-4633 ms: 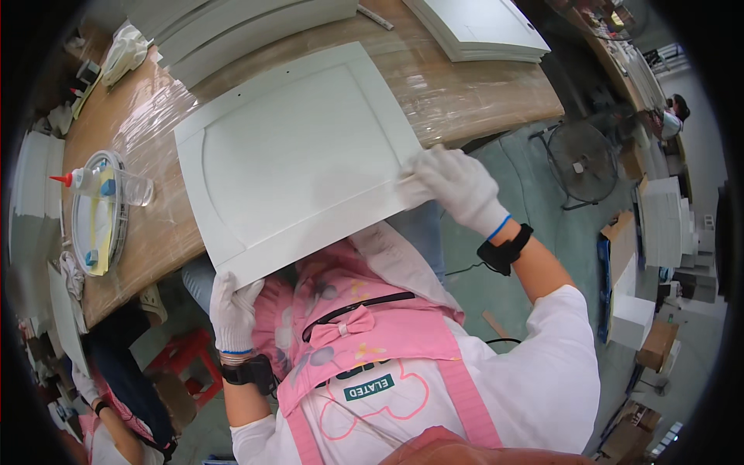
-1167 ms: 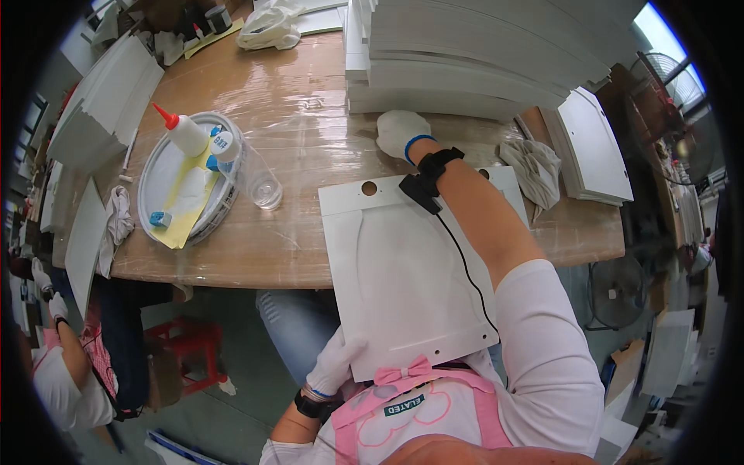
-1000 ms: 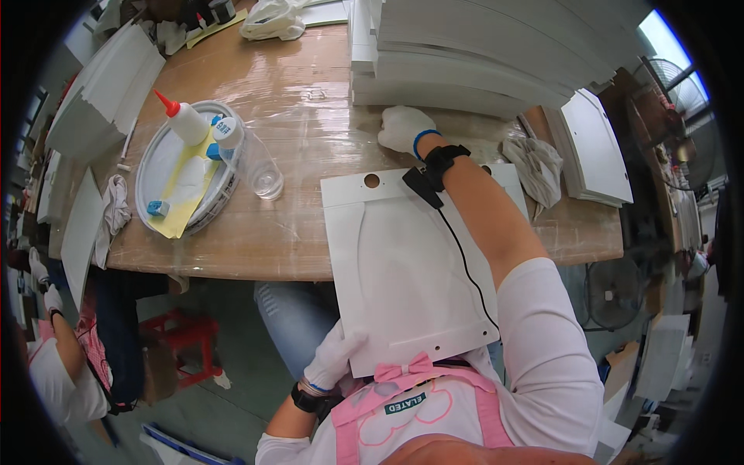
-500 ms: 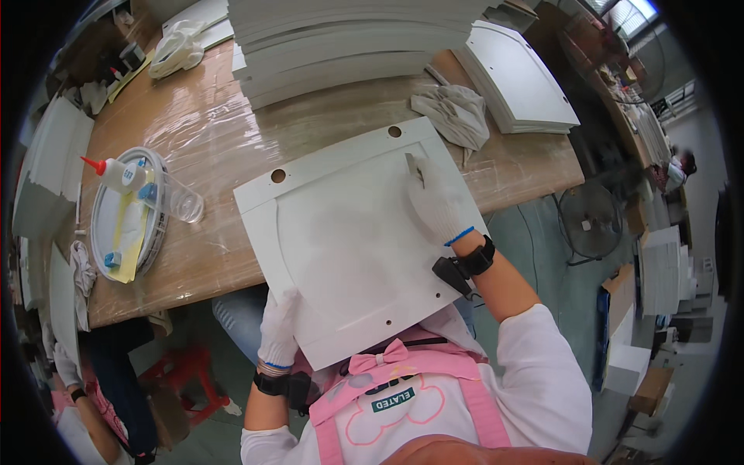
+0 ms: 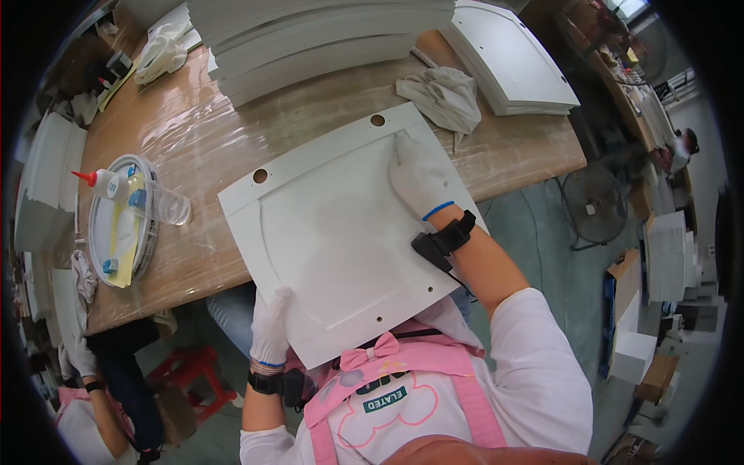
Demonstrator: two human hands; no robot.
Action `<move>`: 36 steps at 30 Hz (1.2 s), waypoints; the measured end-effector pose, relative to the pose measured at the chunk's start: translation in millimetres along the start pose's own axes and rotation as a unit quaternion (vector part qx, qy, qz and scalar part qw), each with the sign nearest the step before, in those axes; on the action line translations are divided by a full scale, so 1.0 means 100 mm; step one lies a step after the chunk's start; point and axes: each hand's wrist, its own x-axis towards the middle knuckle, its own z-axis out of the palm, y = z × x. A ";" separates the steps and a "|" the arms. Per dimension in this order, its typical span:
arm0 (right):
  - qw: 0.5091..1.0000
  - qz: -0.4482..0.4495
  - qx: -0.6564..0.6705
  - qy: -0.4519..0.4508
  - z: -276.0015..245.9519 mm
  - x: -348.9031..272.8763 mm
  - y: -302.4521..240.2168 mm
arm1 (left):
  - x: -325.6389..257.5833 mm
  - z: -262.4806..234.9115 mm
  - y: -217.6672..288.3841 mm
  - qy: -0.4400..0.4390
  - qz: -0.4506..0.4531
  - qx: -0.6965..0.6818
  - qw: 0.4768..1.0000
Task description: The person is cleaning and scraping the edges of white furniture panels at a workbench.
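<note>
A white cabinet door panel (image 5: pixel 333 248) lies tilted across my lap and the table's near edge. It has a curved recessed field, two large round holes by the far edge and two small ones by the near edge. My left hand (image 5: pixel 269 329), in a white knit glove, grips its left edge, thumb on top. My gloved right hand (image 5: pixel 422 178) is closed near the far right corner of the recess, fingertips at the raised border. The small, flat grey piece it holds is now almost wholly hidden by the fingers.
Tall stacks of white panels (image 5: pixel 325 46) stand at the back, with more (image 5: pixel 508 66) at the right. A crumpled cloth (image 5: pixel 442 97) lies behind my panel. On the left, a white lid (image 5: pixel 97 232) carries a red-tipped bottle (image 5: pixel 108 184) beside a clear cup (image 5: pixel 172 208). Another person's gloved hand (image 5: pixel 80 356) shows lower left.
My right hand has moved slightly far and left along the recess border, and the grey piece shows less. My left hand keeps its grip. The whole view has shifted a little.
</note>
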 end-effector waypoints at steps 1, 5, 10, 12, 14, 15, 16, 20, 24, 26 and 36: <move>0.999 -0.040 -0.007 -0.003 0.03 0.00 0.03 | 0.02 -0.04 -0.03 -0.001 0.000 0.005 1.000; 0.995 -0.090 0.042 0.005 0.10 0.01 0.10 | 0.00 -0.03 -0.01 0.000 0.004 -0.013 1.000; 0.996 -0.043 -0.015 0.075 0.26 -0.01 0.04 | 0.01 0.02 0.01 -0.016 0.000 -0.021 1.000; 0.994 -0.052 -0.095 0.032 0.22 -0.03 -0.02 | -0.01 0.03 0.03 -0.021 0.000 -0.009 1.000; 0.997 -0.077 0.024 0.021 0.17 -0.05 -0.03 | -0.02 0.04 0.05 -0.016 0.001 0.000 1.000; 0.997 -0.078 0.023 0.021 0.16 -0.04 -0.04 | -0.02 0.03 0.04 -0.017 0.001 -0.001 1.000; 0.998 -0.036 0.054 0.025 0.14 -0.04 -0.05 | -0.01 0.02 0.03 -0.016 0.006 0.002 1.000; 0.999 0.006 -0.013 0.038 0.26 -0.07 -0.16 | -0.02 0.03 0.04 -0.021 0.015 0.012 1.000; 0.997 -0.048 0.006 0.058 0.31 -0.12 -0.17 | -0.02 0.06 0.07 -0.021 0.009 0.012 1.000; 0.997 -0.020 0.074 0.024 0.19 -0.13 -0.21 | -0.04 0.06 0.08 -0.017 0.020 0.013 1.000; 0.997 0.056 0.048 -0.012 0.12 -0.12 -0.34 | 0.00 0.00 0.01 -0.007 0.002 0.013 1.000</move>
